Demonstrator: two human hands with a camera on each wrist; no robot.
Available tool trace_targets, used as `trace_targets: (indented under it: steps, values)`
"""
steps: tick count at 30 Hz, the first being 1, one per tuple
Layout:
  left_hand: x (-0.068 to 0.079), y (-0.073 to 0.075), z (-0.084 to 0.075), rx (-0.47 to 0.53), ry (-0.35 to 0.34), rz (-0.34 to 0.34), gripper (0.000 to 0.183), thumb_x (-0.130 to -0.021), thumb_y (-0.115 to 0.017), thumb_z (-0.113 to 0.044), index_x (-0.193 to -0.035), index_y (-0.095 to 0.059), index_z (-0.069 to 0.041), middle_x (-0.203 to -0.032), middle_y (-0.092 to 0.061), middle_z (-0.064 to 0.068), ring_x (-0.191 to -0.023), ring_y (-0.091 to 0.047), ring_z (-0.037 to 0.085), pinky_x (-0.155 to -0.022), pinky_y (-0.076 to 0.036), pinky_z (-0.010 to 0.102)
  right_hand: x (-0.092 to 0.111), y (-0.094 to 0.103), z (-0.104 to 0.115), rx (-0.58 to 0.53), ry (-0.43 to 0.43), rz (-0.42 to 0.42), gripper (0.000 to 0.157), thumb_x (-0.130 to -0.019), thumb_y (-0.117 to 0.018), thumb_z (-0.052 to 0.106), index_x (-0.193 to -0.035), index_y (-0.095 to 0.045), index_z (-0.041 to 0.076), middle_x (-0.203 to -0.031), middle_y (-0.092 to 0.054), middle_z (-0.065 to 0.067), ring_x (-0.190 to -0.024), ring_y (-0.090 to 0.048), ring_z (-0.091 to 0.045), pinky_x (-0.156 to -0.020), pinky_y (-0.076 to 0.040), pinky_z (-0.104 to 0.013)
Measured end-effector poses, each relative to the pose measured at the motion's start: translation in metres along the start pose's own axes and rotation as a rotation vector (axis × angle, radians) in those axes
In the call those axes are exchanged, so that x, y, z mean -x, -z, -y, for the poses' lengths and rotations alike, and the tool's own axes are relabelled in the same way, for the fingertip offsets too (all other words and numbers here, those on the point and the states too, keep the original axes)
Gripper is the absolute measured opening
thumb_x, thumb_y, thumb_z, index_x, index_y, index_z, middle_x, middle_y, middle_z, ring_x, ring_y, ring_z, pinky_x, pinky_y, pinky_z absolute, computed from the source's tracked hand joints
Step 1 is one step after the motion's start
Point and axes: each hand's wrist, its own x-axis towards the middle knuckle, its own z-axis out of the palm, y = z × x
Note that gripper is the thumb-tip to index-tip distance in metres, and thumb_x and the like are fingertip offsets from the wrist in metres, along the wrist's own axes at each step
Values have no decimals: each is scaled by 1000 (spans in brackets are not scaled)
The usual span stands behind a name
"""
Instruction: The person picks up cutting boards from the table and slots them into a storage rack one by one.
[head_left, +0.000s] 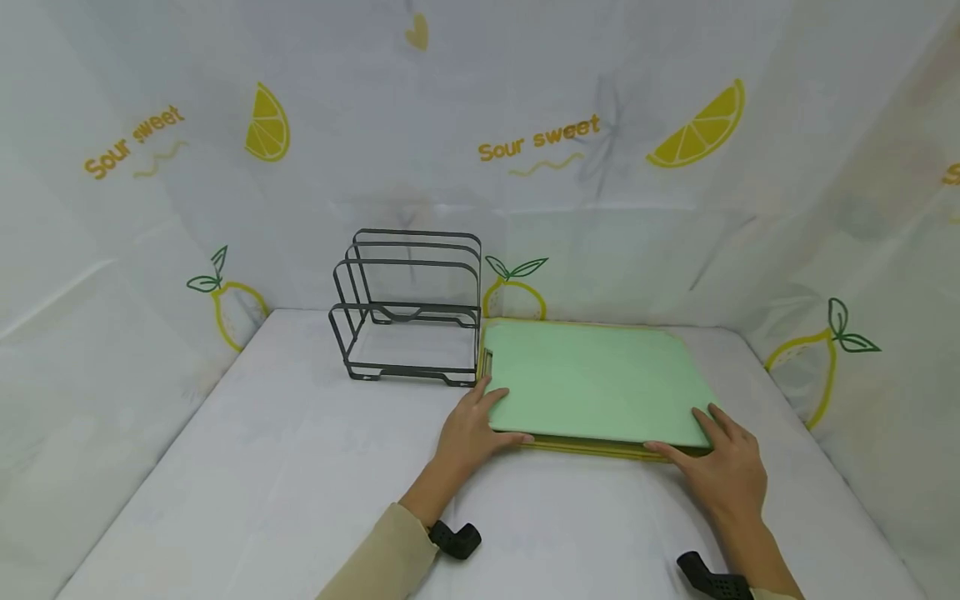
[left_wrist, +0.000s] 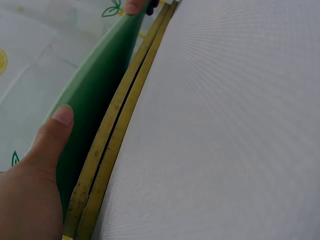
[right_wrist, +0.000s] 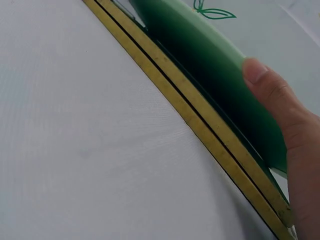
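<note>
A pale green board (head_left: 600,383) with rounded corners lies over two stacked boards (head_left: 585,448) with yellow edges. Its near edge is raised, and both wrist views show a dark gap beneath it. At the near left corner, my left hand (head_left: 467,433) grips the green board, its thumb (left_wrist: 57,127) against the front edge and its fingers at the left side. My right hand (head_left: 726,471) holds the near right corner, thumb (right_wrist: 267,82) on the front edge and fingers along the right side.
A black metal rack (head_left: 405,371) with upright wire dividers stands right beside the boards on the left. White cloth (head_left: 300,467) covers the table. Behind hangs a white sheet (head_left: 525,50) printed with lemons, and similar sheets rise on both sides.
</note>
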Motion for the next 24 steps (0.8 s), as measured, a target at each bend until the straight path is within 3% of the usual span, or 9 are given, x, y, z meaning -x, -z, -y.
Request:
trace_targets:
  steps: [5, 9, 11, 12, 15, 18, 22, 24]
  values:
    - [0, -3, 3, 15, -92, -30, 76, -78, -80, -52, -140, -60, -13, -157, -46, 14, -141, -49, 37, -111, -48, 46, -3, 0, -1, -66, -38, 16, 91, -52, -97, 44, -129, -68, 6, -140, -59, -20, -126, -50, -51, -95, -45, -66]
    - [2, -4, 4, 49, -128, -26, 72, -82, -78, -47, -143, -57, -12, -156, -47, 12, -143, -46, 38, -114, -45, 48, -3, 1, -4, -163, -97, 21, 81, -62, -96, 33, -132, -66, 4, -143, -57, -21, -130, -48, -50, -105, -40, -64]
    - [2, -3, 5, 58, -133, -28, 72, -82, -78, -45, -142, -57, -12, -156, -47, 11, -143, -46, 38, -115, -43, 49, -5, 2, -3, -238, -171, 10, 75, -73, -92, 29, -137, -62, 5, -146, -54, -21, -135, -46, -45, -113, -38, -57]
    - [2, -2, 5, 62, -137, -32, 71, -82, -78, -44, -142, -58, -12, -155, -48, 11, -142, -47, 37, -116, -43, 49, -5, 2, -2, -273, -220, 1, 71, -79, -88, 28, -140, -59, 7, -147, -53, -19, -135, -49, -38, -114, -39, -48]
    - [2, -3, 7, 67, -150, -45, 68, -81, -79, -42, -139, -61, -12, -154, -50, 11, -141, -49, 37, -115, -43, 49, -4, 4, -3, -367, -382, -26, 59, -96, -71, 32, -148, -52, 15, -150, -51, -13, -120, -53, -8, -103, -38, -21]
    - [2, -5, 8, 86, -156, -60, 67, -78, -82, -41, -135, -64, -11, -151, -53, 12, -139, -51, 37, -113, -45, 50, -3, 6, -5, -386, -483, -38, 55, -100, -62, 41, -149, -50, 18, -145, -58, -4, -95, -44, 12, -82, -32, -8]
    - [2, -5, 7, 129, -144, -70, 68, -73, -86, -39, -130, -68, -9, -148, -57, 14, -137, -53, 38, -113, -46, 50, -6, 8, -10, -465, -583, -69, 54, -97, -67, 39, -143, -57, 13, -105, -72, 16, -74, -53, 17, -69, -42, -3]
    - [3, -5, 6, 146, -131, -68, 68, -71, -88, -38, -130, -69, -9, -147, -57, 14, -137, -53, 39, -112, -46, 51, -8, 8, -11, -502, -629, -66, 53, -95, -69, 38, -139, -60, 11, -83, -66, 27, -59, -56, 11, -57, -47, -8]
